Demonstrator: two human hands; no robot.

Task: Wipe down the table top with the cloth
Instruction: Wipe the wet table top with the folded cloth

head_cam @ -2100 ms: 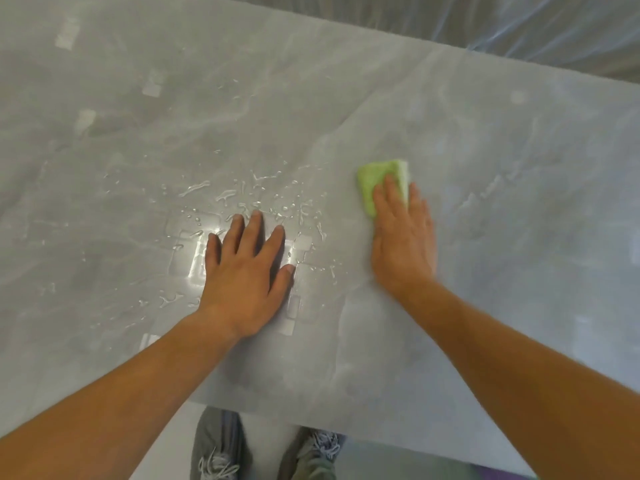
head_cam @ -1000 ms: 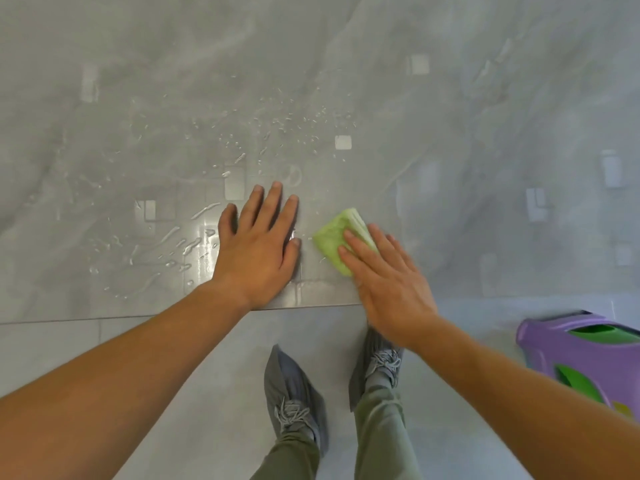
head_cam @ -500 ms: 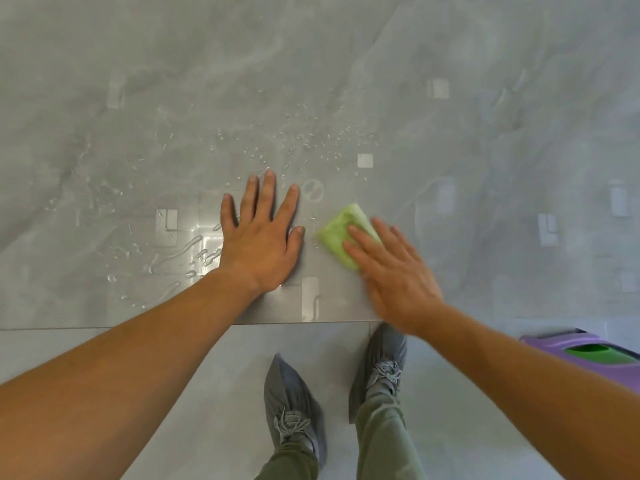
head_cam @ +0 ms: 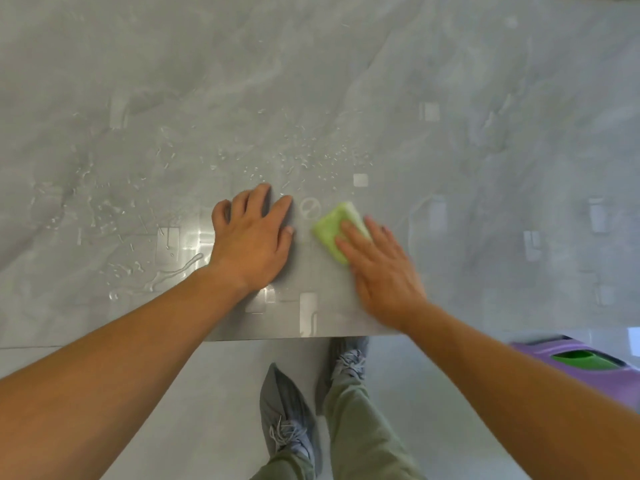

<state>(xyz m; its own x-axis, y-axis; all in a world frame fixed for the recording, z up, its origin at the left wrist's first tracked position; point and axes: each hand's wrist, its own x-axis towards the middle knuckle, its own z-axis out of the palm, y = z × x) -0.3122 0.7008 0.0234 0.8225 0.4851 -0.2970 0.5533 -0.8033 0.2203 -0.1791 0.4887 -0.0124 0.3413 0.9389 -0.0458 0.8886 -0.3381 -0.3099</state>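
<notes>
Now flat right hand (head_cam: 384, 275) fingers (head_cam: 351, 237) press on the cloth (head_cam: 332, 225); it looks soft and light. The left hand (head_cam: 251, 240) rests there, empty.

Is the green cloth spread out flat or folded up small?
Folded up small. The cloth shows as a thick pad with a rounded edge, pressed on the table by the right hand.
</notes>
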